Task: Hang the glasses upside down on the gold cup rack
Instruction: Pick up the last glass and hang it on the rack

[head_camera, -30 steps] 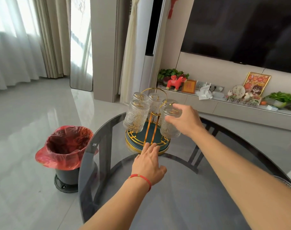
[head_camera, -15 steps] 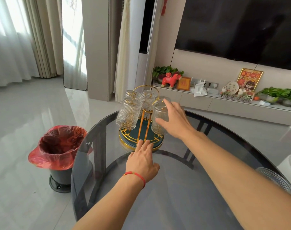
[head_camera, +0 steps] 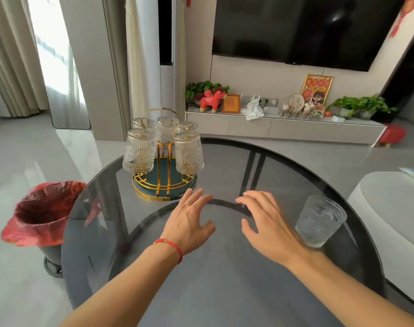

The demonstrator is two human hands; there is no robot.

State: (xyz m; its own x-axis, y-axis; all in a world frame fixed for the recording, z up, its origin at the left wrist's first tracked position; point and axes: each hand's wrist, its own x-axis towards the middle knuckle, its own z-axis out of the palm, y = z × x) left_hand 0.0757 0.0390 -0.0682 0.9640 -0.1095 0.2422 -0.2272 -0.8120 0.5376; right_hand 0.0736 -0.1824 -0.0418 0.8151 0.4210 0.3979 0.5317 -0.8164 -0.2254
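Your left hand (head_camera: pixel 189 223) and right hand (head_camera: pixel 268 226) hover spread and empty; the last glass (head_camera: pixel 319 224) stands upright beside the right, awaiting the gold rack (head_camera: pixel 164 182).

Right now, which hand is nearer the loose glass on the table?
Right. The right hand hovers just beside the loose glass; the left hand is farther, near the rack.

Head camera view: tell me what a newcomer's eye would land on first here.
The gold cup rack at the far left of the dark round glass table draws the eye first, with ribbed glasses hanging upside down on it, such as the front right one. Next come the two open hands, left hand and right hand, hovering mid-table, holding nothing. One upright glass stands just right of the right hand, and a red-bagged bin sits on the floor at left.
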